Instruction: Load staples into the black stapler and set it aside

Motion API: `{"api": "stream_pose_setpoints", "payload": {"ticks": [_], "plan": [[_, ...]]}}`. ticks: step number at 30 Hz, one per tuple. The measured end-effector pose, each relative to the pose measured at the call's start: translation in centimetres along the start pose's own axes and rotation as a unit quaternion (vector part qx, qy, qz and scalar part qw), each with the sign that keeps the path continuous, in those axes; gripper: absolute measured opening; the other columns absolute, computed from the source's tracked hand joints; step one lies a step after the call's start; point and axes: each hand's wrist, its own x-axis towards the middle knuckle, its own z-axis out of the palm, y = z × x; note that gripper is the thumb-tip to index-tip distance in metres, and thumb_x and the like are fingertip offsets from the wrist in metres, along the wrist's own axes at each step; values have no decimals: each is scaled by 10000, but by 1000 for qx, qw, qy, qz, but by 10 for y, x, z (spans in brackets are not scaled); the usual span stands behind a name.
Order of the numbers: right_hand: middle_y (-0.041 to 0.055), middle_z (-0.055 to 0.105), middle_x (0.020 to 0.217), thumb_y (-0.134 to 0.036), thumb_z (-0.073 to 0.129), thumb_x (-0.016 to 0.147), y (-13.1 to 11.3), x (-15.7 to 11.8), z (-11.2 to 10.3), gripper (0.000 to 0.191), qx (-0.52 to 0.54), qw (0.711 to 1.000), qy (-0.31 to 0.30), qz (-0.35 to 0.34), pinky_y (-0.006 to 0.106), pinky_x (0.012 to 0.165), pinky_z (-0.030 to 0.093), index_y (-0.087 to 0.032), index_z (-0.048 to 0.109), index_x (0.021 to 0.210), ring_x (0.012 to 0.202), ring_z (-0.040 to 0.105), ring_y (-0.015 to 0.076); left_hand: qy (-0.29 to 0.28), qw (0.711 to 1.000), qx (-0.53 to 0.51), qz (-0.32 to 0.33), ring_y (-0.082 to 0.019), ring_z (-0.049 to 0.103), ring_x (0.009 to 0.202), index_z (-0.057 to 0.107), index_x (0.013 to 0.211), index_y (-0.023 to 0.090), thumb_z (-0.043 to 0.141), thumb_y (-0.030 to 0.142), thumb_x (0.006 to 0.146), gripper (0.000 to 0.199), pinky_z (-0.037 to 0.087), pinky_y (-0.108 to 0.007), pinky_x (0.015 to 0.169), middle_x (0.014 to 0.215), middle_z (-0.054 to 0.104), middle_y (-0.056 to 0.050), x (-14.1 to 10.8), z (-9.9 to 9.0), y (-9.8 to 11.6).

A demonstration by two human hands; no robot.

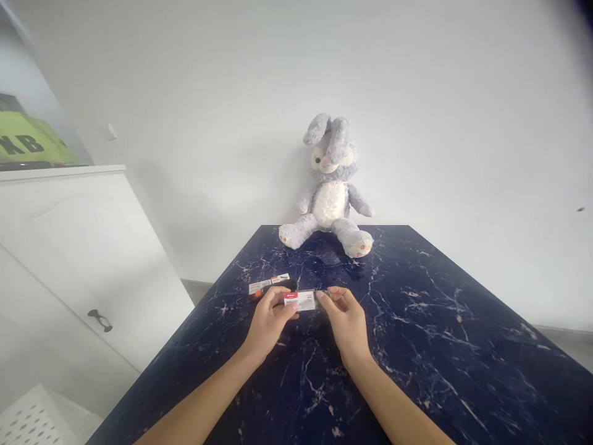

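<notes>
A small white box with a red printed corner [306, 303] is held between my hands above the table. My left hand [269, 324] grips its left end, thumb on the front and fingers behind. At the right end, my right hand [349, 324] pinches a small dark piece that meets the box; whether it comes out of the box cannot be made out. Just beyond my left hand lies a black tool with an orange part [278, 287], partly hidden by the fingers. Another white-and-red package [262, 286] lies beside it.
A grey plush rabbit [331, 201] sits at the far edge of the dark blue marbled table [417, 346], against the wall. To the left stands a white cabinet [69, 235] with a yellow-green bag [34, 139] on top. A white perforated container [32, 420] is at lower left.
</notes>
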Motion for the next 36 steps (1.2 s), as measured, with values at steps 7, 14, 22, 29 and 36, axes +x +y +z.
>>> {"api": "stream_pose_setpoints", "payload": {"ticks": [7,14,22,29,36], "plan": [[86,742,1085,-461,667,831,-4,-3,0,395,8,999,-33,12,399,882,567,-198,675,1125,980,701,258,-15,1000,-1,-14,-223,712,921,519,970,211,711,367,832,283,591,-369,814,1028,715,-50,-1,1,-6],[75,723,1161,-486,634,851,-10,-3,2,378,-25,995,-99,11,393,860,578,-224,711,1112,1057,678,276,-50,998,32,-12,-235,711,939,565,1253,199,666,385,873,435,581,-400,869,1150,694,-91,-1,0,-5],[54,738,1127,-435,582,889,-15,-9,6,367,-103,980,-168,-31,377,840,570,-256,699,1187,977,700,257,-59,997,53,24,-230,695,913,577,1304,217,635,387,888,453,587,-378,823,1143,695,-77,0,-1,0],[35,753,1028,-339,538,905,-14,-13,9,258,-233,947,-188,-118,331,844,531,-273,769,997,936,695,231,-50,965,246,71,-229,677,852,703,1058,235,596,352,893,229,548,-336,758,973,713,-52,-2,-7,8],[38,760,947,-340,552,879,-8,-13,8,229,-279,939,-165,-113,347,778,523,-258,752,953,835,700,243,133,891,412,138,-254,614,982,710,898,232,501,326,923,231,456,-377,920,964,672,-72,19,-53,14]]}}
